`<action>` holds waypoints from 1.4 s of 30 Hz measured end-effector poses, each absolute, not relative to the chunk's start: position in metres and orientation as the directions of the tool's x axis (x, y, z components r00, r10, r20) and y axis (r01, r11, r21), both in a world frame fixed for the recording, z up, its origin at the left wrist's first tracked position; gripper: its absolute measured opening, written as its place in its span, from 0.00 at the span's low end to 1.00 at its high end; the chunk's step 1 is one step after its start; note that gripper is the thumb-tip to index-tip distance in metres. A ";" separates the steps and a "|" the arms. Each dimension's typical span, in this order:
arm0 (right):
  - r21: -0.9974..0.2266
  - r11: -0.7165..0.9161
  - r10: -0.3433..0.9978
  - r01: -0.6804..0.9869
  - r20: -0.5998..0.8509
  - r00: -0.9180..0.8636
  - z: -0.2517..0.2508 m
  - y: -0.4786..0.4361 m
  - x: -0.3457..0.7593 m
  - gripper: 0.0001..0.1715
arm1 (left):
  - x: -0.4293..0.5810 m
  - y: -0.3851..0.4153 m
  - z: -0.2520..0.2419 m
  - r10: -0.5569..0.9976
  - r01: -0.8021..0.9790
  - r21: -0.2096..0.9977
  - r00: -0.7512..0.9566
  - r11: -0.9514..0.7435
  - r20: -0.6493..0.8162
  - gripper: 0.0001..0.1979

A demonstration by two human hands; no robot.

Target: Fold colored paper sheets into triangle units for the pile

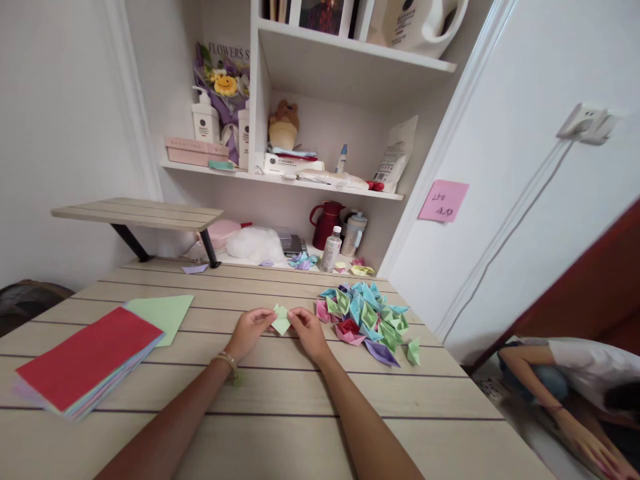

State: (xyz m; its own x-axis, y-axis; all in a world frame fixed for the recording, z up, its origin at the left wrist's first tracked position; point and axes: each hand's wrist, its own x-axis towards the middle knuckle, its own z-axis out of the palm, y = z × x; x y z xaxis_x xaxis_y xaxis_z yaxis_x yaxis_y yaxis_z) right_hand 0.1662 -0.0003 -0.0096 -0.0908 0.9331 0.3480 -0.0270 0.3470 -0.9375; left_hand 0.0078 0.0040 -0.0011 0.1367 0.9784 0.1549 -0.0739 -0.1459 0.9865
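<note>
A small piece of folded light-green paper (281, 321) is held just above the table in front of me. My left hand (251, 330) pinches its left edge between thumb and fingers, and my right hand (307, 330) pinches its right edge. Beyond my right hand lies a heap of folded paper boats (370, 310) in blue, green, pink and purple. On the left rests a stack of coloured paper sheets (93, 353) with a red one on top. A light-green sheet (167, 315) sticks out behind the stack.
The slatted wooden table (250, 427) bears a small raised shelf (137, 212) at the back left. At the table's far edge stand a clear bottle (331, 250), a red jug (327, 225) and a cup (354, 235). Another person (575, 387) crouches at the lower right.
</note>
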 end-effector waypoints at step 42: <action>-0.724 0.550 0.821 0.416 0.561 -0.110 -0.013 -0.005 0.168 0.09 | 0.007 0.000 -0.005 0.952 0.081 0.965 0.203 -0.250 0.230 0.12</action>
State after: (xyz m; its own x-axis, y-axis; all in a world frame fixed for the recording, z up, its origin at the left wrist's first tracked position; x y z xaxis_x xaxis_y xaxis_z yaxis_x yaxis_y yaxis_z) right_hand 0.1680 -0.0050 -0.0132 -0.1098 0.8206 0.5608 0.4163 0.5503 -0.7238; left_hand 0.0073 -0.0003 -0.0054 0.2033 0.9517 0.2299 0.0812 -0.2504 0.9647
